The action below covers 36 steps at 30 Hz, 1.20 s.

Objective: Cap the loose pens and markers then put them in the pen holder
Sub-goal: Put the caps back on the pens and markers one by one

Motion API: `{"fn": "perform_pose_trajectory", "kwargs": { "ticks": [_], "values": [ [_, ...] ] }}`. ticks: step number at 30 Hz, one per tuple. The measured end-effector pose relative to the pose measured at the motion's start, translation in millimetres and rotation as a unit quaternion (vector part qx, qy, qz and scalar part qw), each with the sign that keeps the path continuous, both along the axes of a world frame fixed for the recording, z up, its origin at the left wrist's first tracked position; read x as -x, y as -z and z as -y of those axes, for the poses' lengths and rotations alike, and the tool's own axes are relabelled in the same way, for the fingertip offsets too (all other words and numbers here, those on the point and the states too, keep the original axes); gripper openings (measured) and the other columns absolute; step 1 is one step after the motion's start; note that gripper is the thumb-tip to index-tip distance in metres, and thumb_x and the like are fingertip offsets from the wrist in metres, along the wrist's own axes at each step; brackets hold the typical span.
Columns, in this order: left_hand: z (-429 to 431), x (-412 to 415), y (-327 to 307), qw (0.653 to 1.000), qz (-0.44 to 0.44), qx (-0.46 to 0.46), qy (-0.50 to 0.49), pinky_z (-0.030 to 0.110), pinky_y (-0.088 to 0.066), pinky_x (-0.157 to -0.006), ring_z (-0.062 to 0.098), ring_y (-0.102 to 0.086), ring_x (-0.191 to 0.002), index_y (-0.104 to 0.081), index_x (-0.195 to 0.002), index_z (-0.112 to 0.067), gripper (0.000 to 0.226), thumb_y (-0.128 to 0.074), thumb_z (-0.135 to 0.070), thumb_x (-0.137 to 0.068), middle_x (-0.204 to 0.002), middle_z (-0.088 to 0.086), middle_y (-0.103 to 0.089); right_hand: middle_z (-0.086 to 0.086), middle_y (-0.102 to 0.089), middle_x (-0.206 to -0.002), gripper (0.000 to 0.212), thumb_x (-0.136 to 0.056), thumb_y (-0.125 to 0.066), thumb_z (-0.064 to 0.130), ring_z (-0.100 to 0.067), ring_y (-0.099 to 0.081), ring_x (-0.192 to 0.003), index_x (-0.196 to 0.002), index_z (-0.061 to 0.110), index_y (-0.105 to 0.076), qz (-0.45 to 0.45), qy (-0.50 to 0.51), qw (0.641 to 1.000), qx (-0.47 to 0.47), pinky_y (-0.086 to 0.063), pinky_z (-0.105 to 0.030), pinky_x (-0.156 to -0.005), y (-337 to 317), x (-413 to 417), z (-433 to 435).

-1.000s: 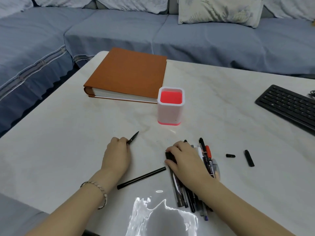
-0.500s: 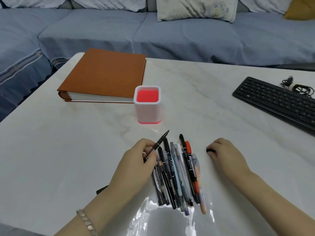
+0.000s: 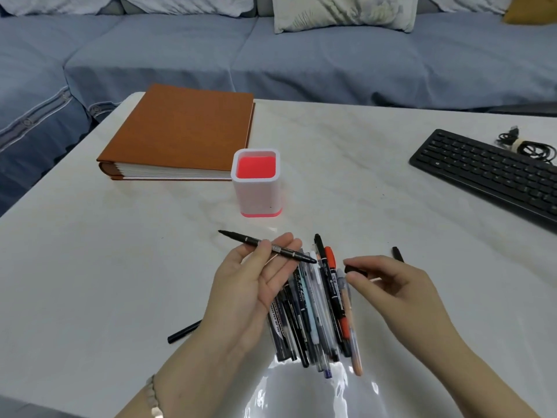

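My left hand [image 3: 250, 285] is palm up and holds a black double-ended marker [image 3: 241, 238] between thumb and fingers, its tips pointing left and right. My right hand [image 3: 388, 282] pinches a small black cap [image 3: 355, 269] just right of the marker's near tip. Under and between my hands lies a pile of several pens and markers [image 3: 316, 315]. The white pen holder [image 3: 256, 191] with a red inside stands upright behind them, with nothing showing in it. Another black cap [image 3: 398, 254] lies to the right, and a black pen [image 3: 184, 331] lies by my left wrist.
A brown album [image 3: 184, 131] lies at the back left, just behind the holder. A black keyboard [image 3: 488, 173] and a coiled cable [image 3: 527, 144] sit at the far right. A blue sofa runs behind the white marble table [image 3: 90, 251].
My left hand has turned palm up and raised the marker level above the pile. My right hand has picked up the small cap and moved it left toward the marker's tip.
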<state>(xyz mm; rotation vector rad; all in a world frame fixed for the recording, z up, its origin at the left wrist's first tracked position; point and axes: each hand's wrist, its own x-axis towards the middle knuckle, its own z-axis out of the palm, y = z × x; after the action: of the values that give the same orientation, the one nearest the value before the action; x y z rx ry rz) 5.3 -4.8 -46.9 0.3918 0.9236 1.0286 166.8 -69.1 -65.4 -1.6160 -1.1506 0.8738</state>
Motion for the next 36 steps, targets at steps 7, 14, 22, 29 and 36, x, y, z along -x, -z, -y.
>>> {"fn": "perform_pose_trajectory", "kwargs": {
  "ticks": [7,14,22,29,36],
  "values": [
    [12.1,-2.3,-3.6,1.0,-0.008,-0.009,-0.011,0.025,-0.059,-0.064,0.021,-0.072,-0.082,-0.047,-0.103,-0.001,0.013,-0.045,-0.006,-0.091,-0.086,0.014,-0.075,0.016,-0.071,-0.078,0.023,-0.073,-0.072,0.016,-0.011,-0.063,-0.075,-0.075,0.039,-0.07,0.033,0.002,0.999,-0.017,-0.049,-0.016,-0.069,-8.5,13.0,6.7],
    [25.1,-7.9,-4.0,0.999,-0.029,-0.038,0.004,0.025,-0.059,-0.067,0.021,-0.072,-0.083,-0.049,-0.096,-0.003,0.007,-0.046,-0.005,-0.09,-0.088,0.015,-0.074,0.017,-0.071,-0.075,0.028,-0.073,-0.07,0.015,-0.009,-0.063,-0.072,-0.073,0.042,-0.069,0.024,-0.007,0.999,-0.021,-0.047,-0.01,-0.068,-10.7,19.4,6.0],
    [40.9,-15.7,1.9,0.988,-0.079,-0.132,0.018,0.022,-0.057,-0.072,0.025,-0.071,-0.086,-0.048,-0.092,-0.01,0.01,-0.043,-0.002,-0.09,-0.089,0.02,-0.072,0.03,-0.064,-0.06,0.032,-0.075,-0.068,0.018,0.002,-0.064,-0.065,-0.071,0.049,-0.063,0.06,-0.01,0.996,-0.069,-0.043,-0.003,-0.065,-8.3,24.9,10.5],
    [33.6,-18.2,3.3,0.968,-0.14,-0.193,0.077,0.017,-0.054,-0.063,0.018,-0.072,-0.073,-0.047,-0.099,-0.004,0.011,-0.044,0.001,-0.09,-0.079,0.013,-0.073,0.002,-0.066,-0.055,0.035,-0.088,-0.054,0.011,0.0,-0.056,-0.051,-0.059,0.023,-0.069,-0.003,-0.099,0.994,0.045,-0.042,-0.007,-0.055,1.4,8.8,8.7],
    [20.4,-14.2,19.8,0.929,-0.289,-0.196,0.125,0.015,-0.042,-0.043,0.003,-0.047,-0.046,-0.064,-0.09,-0.02,0.022,-0.048,-0.005,-0.091,-0.054,-0.008,-0.059,-0.009,-0.063,-0.106,0.024,-0.089,-0.054,0.021,-0.02,-0.058,-0.09,-0.11,0.013,-0.063,0.283,0.054,0.949,0.13,-0.042,-0.025,-0.081,45.6,-55.8,-10.3]
  ]
}}
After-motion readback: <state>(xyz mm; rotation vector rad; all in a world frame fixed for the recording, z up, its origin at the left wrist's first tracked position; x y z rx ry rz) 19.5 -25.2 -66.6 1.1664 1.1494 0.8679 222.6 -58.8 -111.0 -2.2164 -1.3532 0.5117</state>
